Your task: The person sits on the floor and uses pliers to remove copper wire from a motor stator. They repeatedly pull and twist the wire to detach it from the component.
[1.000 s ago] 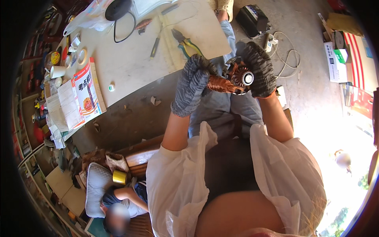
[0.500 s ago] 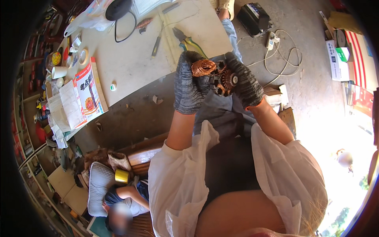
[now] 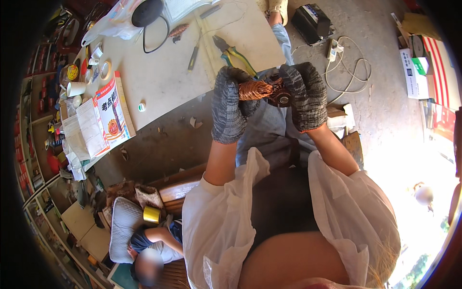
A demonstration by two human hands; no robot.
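Both my hands wear grey knitted gloves and are held up past the table's near right edge. A thick bundle of copper wire (image 3: 254, 90) is gripped in my left hand (image 3: 228, 106), whose fingers are partly hidden behind it. My right hand (image 3: 308, 96) is closed round a small motor armature (image 3: 282, 99), with its round shaft end toward me. Copper strands run from the bundle to the armature, so the two touch. Just beyond my hands, on the table, lie pliers (image 3: 234, 55) with yellow-green handles.
On the table (image 3: 163, 82) are a screwdriver (image 3: 193, 58), a copper scrap (image 3: 179, 30), tape rolls, a white cup (image 3: 76, 88) and a booklet (image 3: 113, 113). A black battery-like box (image 3: 312, 24) and a corded power strip (image 3: 333, 49) are on the floor. A person (image 3: 159, 241) lies on a bench at lower left.
The armature has tilted in my right hand, so less of its slotted face shows. The copper bundle has turned sideways and reaches farther right. The view has shifted slightly.
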